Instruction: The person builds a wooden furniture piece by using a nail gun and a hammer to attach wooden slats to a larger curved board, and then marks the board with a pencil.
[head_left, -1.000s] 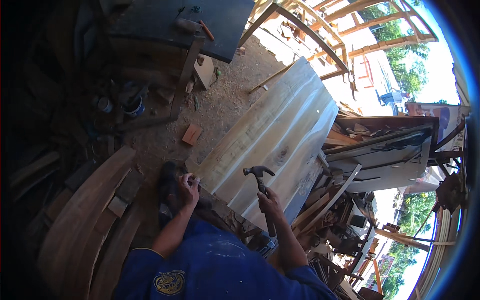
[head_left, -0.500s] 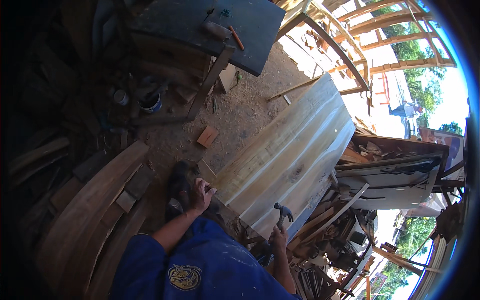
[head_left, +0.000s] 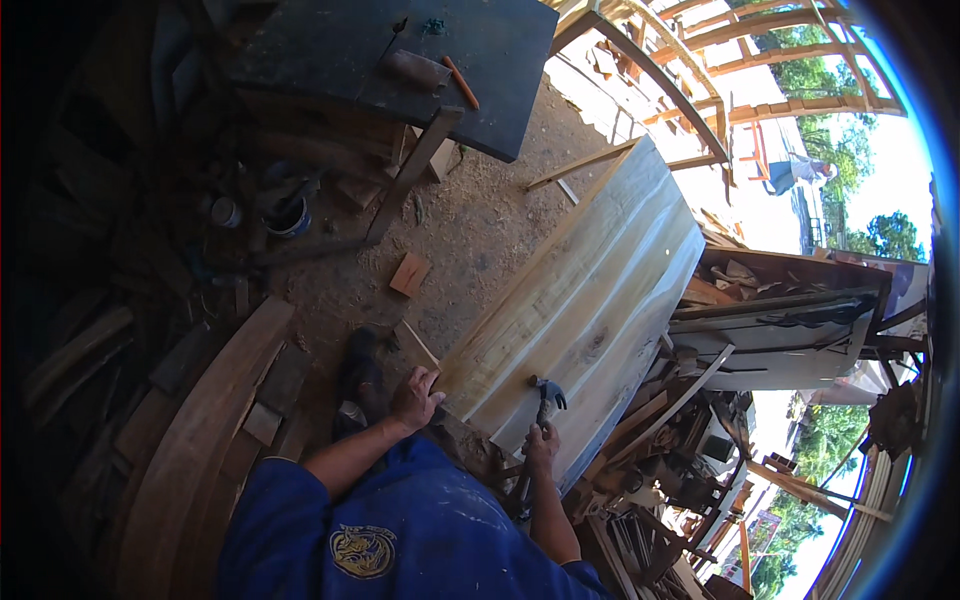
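Observation:
A large pale wooden panel [head_left: 590,310] with lighter streaks slants away in front of me, its near end close to my body. My right hand [head_left: 541,443] is wrapped around the handle of a claw hammer [head_left: 546,390]. The hammer's dark head is up, over the near end of the panel. At the panel's near left corner is my left hand [head_left: 414,400], fingers curled together; whatever they pinch is too small or hidden to make out.
A dark-topped table [head_left: 490,65] with an orange stick-like tool [head_left: 461,83] stands at the far left. A small reddish wood block [head_left: 409,274] lies on the floor. Curved timber [head_left: 200,440] fills the lower left, scrap wood [head_left: 650,430] the right. A person [head_left: 800,175] is outside.
My right hand and the hammer have moved left and away from me over the panel, and the hammer head has turned. My left hand has shifted slightly right, still by the corner.

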